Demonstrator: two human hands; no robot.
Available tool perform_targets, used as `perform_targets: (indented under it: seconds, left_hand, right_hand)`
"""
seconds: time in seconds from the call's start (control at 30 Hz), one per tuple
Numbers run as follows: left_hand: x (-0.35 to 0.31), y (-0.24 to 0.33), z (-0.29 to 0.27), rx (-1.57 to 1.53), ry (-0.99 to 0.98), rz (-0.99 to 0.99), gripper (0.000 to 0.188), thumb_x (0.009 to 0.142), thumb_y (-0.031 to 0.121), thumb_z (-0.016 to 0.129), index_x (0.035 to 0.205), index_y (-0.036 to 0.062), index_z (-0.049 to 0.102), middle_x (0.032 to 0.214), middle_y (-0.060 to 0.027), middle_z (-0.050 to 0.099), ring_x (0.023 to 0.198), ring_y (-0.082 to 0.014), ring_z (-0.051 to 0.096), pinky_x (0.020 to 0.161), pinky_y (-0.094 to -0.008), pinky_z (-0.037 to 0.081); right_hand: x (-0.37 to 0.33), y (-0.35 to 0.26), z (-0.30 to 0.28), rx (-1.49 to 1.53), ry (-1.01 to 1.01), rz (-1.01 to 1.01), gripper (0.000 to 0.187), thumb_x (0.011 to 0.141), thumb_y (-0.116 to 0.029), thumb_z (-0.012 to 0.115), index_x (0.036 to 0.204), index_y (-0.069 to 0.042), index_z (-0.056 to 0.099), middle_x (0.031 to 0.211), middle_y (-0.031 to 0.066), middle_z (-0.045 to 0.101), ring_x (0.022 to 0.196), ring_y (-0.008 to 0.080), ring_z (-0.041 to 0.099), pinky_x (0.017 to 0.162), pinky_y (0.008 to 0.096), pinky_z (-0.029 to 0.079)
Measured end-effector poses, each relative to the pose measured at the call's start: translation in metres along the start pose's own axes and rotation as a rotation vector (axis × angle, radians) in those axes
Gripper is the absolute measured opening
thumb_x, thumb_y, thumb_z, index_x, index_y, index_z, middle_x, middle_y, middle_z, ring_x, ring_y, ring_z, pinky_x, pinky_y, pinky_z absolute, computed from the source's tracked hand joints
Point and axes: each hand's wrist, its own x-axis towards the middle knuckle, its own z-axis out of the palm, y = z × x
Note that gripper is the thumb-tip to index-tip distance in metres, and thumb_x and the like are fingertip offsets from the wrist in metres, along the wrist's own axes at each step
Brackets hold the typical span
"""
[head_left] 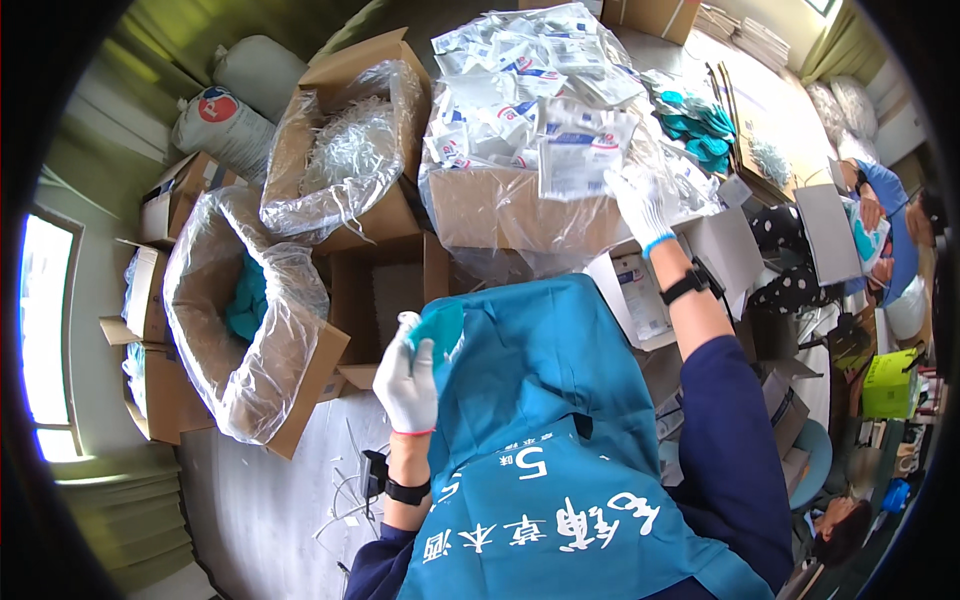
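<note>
My left hand (406, 378), in a white glove, is closed on a folded teal piece (438, 328) held close to my blue apron. My right hand (640, 203), also gloved in white, reaches forward into a heap of white sealed packets (520, 90) piled in an open cardboard box (500, 212), and its fingers pinch one white packet (578, 165) at the heap's near edge. Both wrists carry black bands.
To the left stand a plastic-lined box with teal items (245, 300) and another lined box of clear plastic pieces (345, 150). An open white carton (640, 290) lies under my right forearm. Teal items (700, 125) lie on the far table. Another person sits at right (885, 215).
</note>
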Motion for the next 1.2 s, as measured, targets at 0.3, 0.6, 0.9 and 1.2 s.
perform_targets:
  seconds: [0.3,0.6,0.9,1.2]
  left_hand:
    - [-0.007,-0.027,-0.033,0.718,0.058,0.182,0.021,0.078,0.017,0.076,0.067,0.0069,0.062,0.069,-0.01,0.062,0.062,-0.0301,0.061,0.057,-0.0402,0.048]
    - [0.003,-0.044,-0.052,0.766,0.07,0.229,0.029,0.083,0.02,0.067,0.059,0.0068,0.059,0.056,-0.0126,0.057,0.054,-0.0324,0.058,0.054,-0.0428,0.045]
    - [0.011,-0.006,-0.021,0.032,-0.074,0.152,0.021,0.088,0.011,0.058,0.068,0.0079,0.061,0.06,-0.0095,0.058,0.057,-0.0322,0.057,0.057,-0.0415,0.045]
    - [0.022,-0.003,-0.002,0.279,0.148,0.2,0.028,0.087,0.025,0.072,0.104,0.0027,0.068,0.108,-0.017,0.066,0.1,-0.0336,0.062,0.088,-0.0406,0.049]
  right_hand:
    - [0.057,0.038,0.055,-0.799,-0.107,-0.128,0.02,0.089,-0.02,0.055,0.091,-0.007,0.071,0.087,0.0179,0.071,0.085,0.0375,0.068,0.077,0.0479,0.053]
    - [0.067,0.005,0.035,-0.839,-0.23,0.171,0.047,0.084,-0.013,0.063,0.129,-0.004,0.055,0.122,0.0233,0.064,0.119,0.0388,0.059,0.101,0.0476,0.046]
    - [-0.088,-0.134,0.045,1.163,-0.361,0.432,0.049,0.089,-0.008,0.069,0.133,0.004,0.052,0.124,0.0146,0.064,0.103,0.0191,0.065,0.085,0.0263,0.055]
    - [-0.158,-0.205,0.074,0.814,-0.543,0.42,0.022,0.093,-0.009,0.07,0.114,-0.002,0.068,0.098,0.0019,0.07,0.085,0.0081,0.064,0.073,0.024,0.055]
